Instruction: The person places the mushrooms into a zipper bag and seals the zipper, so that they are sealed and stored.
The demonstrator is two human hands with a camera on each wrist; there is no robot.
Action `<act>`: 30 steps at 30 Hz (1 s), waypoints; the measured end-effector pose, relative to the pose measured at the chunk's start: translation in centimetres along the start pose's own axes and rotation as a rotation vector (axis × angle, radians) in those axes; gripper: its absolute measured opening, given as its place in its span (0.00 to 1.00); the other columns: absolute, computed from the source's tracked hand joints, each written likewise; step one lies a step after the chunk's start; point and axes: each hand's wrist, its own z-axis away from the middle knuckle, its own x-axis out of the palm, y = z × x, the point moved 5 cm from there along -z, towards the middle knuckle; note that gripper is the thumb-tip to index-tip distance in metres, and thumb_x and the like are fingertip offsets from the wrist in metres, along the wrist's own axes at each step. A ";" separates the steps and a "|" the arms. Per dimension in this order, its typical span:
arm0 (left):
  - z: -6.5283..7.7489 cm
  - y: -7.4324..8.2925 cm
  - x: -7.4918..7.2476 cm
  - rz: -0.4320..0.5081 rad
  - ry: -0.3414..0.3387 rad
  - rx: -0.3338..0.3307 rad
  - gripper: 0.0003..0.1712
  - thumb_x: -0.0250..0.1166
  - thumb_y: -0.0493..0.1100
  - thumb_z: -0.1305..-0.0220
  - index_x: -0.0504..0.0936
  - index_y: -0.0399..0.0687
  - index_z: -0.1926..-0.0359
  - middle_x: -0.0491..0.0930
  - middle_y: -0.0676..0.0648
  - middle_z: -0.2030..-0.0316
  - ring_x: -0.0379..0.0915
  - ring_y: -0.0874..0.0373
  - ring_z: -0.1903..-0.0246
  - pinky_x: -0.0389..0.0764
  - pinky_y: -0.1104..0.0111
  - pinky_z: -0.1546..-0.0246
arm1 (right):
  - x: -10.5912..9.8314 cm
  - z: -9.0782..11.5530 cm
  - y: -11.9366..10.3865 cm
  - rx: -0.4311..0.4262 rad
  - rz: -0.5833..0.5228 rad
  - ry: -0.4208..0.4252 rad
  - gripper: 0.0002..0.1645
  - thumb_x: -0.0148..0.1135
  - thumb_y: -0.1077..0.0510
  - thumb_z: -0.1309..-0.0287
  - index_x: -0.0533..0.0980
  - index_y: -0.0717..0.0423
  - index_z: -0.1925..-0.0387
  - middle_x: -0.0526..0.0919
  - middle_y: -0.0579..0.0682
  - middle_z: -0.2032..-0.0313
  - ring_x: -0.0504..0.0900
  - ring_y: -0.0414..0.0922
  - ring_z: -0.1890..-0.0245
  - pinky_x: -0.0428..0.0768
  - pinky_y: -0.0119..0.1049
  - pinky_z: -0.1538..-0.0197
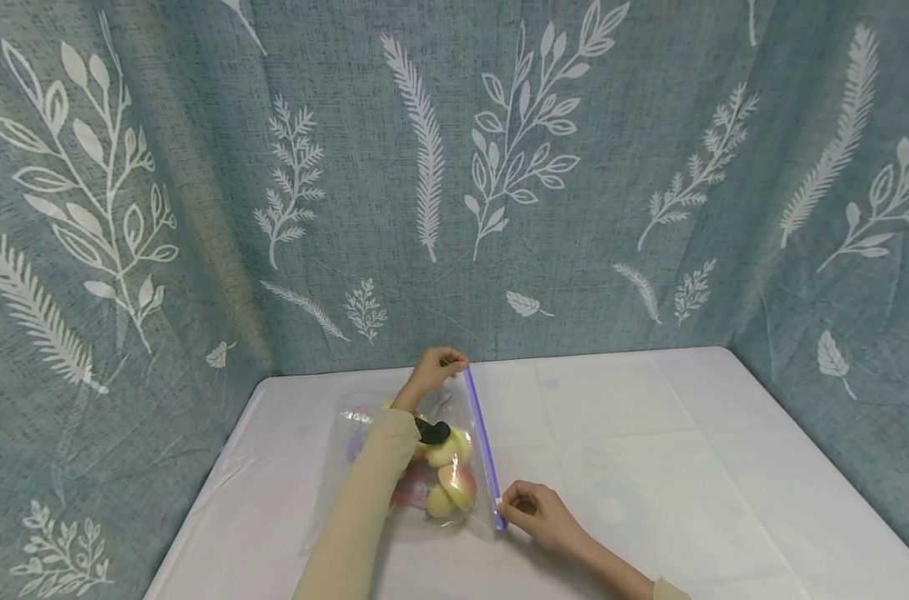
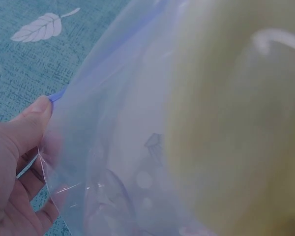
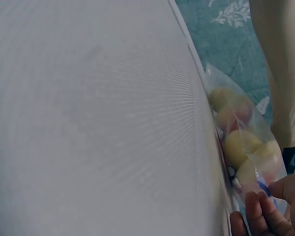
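A clear zip bag (image 1: 327,492) lies on the white table with several yellow and red fruits (image 1: 456,486) inside. Its purple zip strip (image 1: 482,433) runs along the bag's right side. My left hand (image 1: 433,371) pinches the far end of the strip, with the forearm reaching across the bag. In the left wrist view, thumb and fingers of the left hand (image 2: 19,157) hold the bag's corner at the purple edge. At the near end, my right hand (image 1: 540,512) pinches the strip between thumb and finger. The right wrist view shows the right hand (image 3: 280,209) at the blue-purple zip end.
The white table (image 1: 634,450) stretches to the right of the bag. Behind it and on both sides hangs a blue-green curtain (image 1: 334,167) with white leaf prints. A black wrist strap (image 1: 433,431) on the left arm sits over the fruit.
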 end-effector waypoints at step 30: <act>0.1 -0.2 0.1 -0.033 -0.011 -0.009 0.12 0.60 0.41 0.37 0.82 0.36 0.59 0.82 0.41 0.65 0.77 0.56 0.71 0.77 0.71 0.71 | 0.2 1.1 -1.0 -0.015 0.034 0.001 0.07 0.58 0.57 0.40 0.76 0.56 0.71 0.80 0.45 0.73 0.74 0.31 0.73 0.74 0.25 0.64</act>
